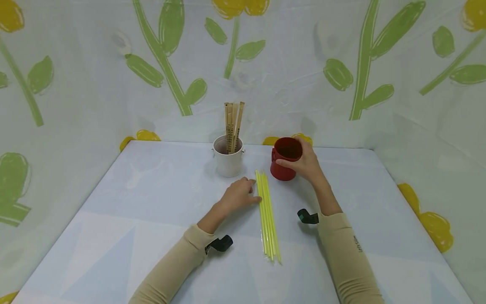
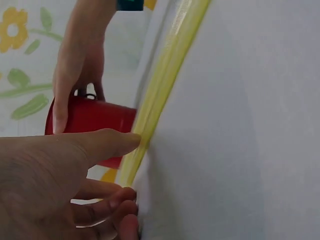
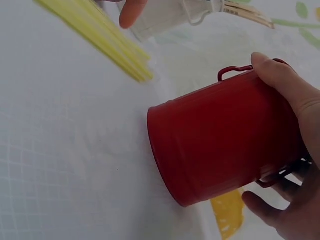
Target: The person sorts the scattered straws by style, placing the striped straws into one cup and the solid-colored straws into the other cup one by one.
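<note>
Meanwhile, gripping the red bucket (image 1: 285, 159) upright at its rim with the right hand (image 1: 303, 162), left hand (image 1: 240, 195) touching the yellow straws (image 1: 268, 215) lying just beside it — steadying and gathering them evenly likely being key.

white bucket (image 1: 228, 162) on table (image 1: 114, 211) | wooden sticks (image 1: 232, 126) upright inside | flower-print backdrop (image 1: 341, 63) behind

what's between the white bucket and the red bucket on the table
In the head view, only the far tips of the yellow straws reach the gap between the white bucket and the red bucket; the rest is bare table.
</note>
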Motion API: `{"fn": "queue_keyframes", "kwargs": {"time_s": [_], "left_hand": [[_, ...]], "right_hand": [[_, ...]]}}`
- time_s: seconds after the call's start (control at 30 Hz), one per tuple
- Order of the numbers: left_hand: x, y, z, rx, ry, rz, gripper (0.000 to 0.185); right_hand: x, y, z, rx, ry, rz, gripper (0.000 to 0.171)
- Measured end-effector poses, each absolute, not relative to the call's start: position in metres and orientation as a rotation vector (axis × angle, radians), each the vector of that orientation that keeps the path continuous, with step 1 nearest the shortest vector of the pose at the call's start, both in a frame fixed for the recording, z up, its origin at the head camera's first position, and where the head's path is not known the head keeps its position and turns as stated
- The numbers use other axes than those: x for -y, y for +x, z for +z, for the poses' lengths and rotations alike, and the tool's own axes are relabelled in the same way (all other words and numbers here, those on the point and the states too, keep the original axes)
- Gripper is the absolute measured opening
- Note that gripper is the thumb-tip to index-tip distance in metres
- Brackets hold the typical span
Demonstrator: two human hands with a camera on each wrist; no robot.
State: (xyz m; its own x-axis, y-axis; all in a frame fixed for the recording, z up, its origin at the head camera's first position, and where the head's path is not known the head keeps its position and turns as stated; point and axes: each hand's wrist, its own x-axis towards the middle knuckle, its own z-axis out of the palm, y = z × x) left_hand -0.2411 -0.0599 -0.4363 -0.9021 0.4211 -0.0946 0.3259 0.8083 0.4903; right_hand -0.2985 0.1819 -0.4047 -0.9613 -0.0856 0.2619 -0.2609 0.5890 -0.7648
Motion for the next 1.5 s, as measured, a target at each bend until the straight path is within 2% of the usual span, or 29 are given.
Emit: {"fn": "queue_keyframes", "kwargs": {"time_s": [0.2, 0.43, 0.67, 1.33, 1.5], "left_hand": [[0.055, -0.234, -0.435, -2.866, 0.568, 0.617, 0.054], [0.059, -0.23, -0.428, -2.863, 0.544, 0.676, 0.032], [0.066, -0.231, -0.42, -2.732, 0.469, 0.817, 0.044], [0.069, -0.239, -0.423, -2.644, 0.352, 0.956, 0.012], [0.07, -0.239, -0.424, -2.668, 0.349, 0.911, 0.015]], "right_hand": [[-0.181, -0.3, -0.405, 2.618, 0.315, 1.353, 0.089], [-0.178, -0.301, -0.405, 2.656, 0.256, 1.4, 0.096], [-0.178, -0.302, -0.403, 2.636, 0.263, 1.385, 0.096], [-0.182, -0.3, -0.404, 2.607, 0.232, 1.438, 0.095], [-0.181, -0.299, -0.409, 2.597, 0.239, 1.468, 0.095]]}}
